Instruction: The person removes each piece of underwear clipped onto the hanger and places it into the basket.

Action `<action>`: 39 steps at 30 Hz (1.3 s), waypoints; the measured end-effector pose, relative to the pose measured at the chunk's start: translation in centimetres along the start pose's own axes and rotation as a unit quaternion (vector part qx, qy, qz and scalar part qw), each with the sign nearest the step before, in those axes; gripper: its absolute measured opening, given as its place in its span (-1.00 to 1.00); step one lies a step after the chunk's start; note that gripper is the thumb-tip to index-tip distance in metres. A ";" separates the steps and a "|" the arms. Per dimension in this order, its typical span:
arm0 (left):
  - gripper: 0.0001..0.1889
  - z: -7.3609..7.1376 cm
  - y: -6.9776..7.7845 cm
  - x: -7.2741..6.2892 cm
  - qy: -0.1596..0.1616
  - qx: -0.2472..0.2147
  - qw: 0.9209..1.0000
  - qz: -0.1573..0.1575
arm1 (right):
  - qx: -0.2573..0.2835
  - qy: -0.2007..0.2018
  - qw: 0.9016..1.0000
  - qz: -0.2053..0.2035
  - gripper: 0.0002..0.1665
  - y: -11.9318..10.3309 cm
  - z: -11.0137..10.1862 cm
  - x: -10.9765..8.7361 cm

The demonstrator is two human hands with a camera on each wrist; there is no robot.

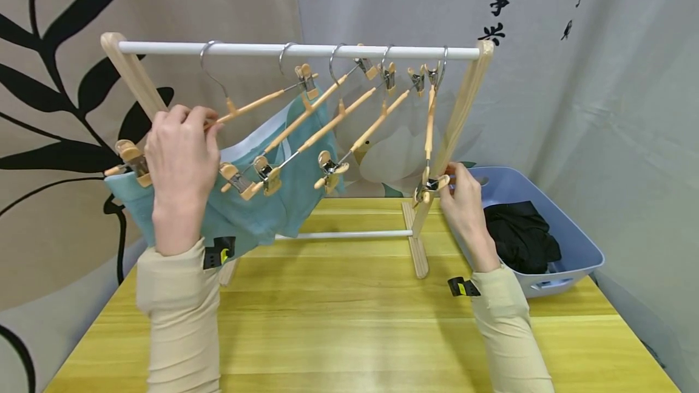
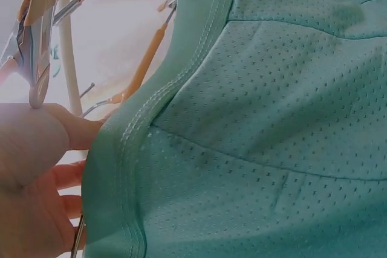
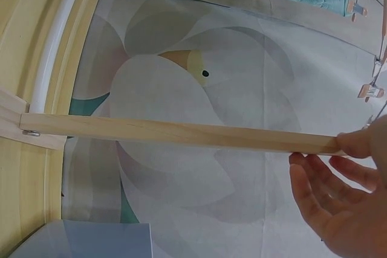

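My left hand (image 1: pixel 182 181) grips the wooden bar of the leftmost clip hanger (image 1: pixel 253 105), whose metal hook sits over the rack's white rail. Teal shorts (image 1: pixel 262 211) hang from that hanger, with a wooden clip at each end of the waistband. In the left wrist view, the perforated teal fabric (image 2: pixel 272 113) fills most of the picture, and the fingers are partly behind the waistband. On the other side, my right hand (image 1: pixel 466 217) pinches the rack's right wooden post (image 3: pixel 181 132) between thumb and fingers, beside the clip of the rightmost hanger (image 1: pixel 430 120).
Several clip hangers without clothes (image 1: pixel 335 120) slant from the white rail (image 1: pixel 349 50). A blue basket (image 1: pixel 579 247) holding black cloth (image 1: pixel 521 235) stands at the right of the wooden table (image 1: pixel 349 332). Patterned curtains (image 1: pixel 617 108) hang behind.
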State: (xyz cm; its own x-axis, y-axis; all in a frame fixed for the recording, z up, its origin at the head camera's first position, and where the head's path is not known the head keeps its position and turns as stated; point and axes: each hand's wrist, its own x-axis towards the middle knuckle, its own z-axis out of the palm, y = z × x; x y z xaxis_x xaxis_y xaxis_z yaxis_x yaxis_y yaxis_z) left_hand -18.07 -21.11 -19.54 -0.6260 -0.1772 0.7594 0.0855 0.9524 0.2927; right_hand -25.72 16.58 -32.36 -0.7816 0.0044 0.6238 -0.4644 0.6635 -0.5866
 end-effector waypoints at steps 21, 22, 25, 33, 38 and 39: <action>-0.73 0.1 0.4 -0.1 0.087 -0.033 0.996 -0.007 | 0.014 -0.002 1.000 0.000 -0.68 0.1 -0.3 0.1; -0.72 0.1 0.5 -0.2 0.091 -0.034 0.995 -0.009 | 0.014 -0.002 1.000 0.000 -0.68 0.1 -0.3 0.1; -0.71 0.0 0.5 -0.2 0.105 -0.035 0.994 -0.014 | 0.016 -0.002 1.000 0.002 -0.67 0.1 -0.3 0.1; -0.70 -0.4 0.6 -0.5 0.115 -0.034 0.992 -0.028 | 0.017 -0.004 1.000 0.003 -0.67 0.1 -0.3 0.1; -0.73 -0.4 0.6 -0.7 0.113 -0.032 0.993 -0.027 | 0.015 -0.006 1.000 0.001 -0.65 0.2 -0.3 0.1; -0.74 -0.4 0.5 -0.7 0.112 -0.032 0.993 -0.027 | 0.015 -0.006 1.000 0.001 -0.65 0.2 -0.3 0.1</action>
State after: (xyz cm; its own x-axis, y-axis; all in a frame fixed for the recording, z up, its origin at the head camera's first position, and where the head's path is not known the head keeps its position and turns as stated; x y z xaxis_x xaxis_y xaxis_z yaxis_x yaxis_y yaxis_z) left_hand -17.25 -20.56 -19.70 -0.4434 -0.2853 0.8497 0.1100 0.9235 0.3674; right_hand -25.76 16.94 -32.24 -0.7870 -0.0033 0.6169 -0.4752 0.6409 -0.6028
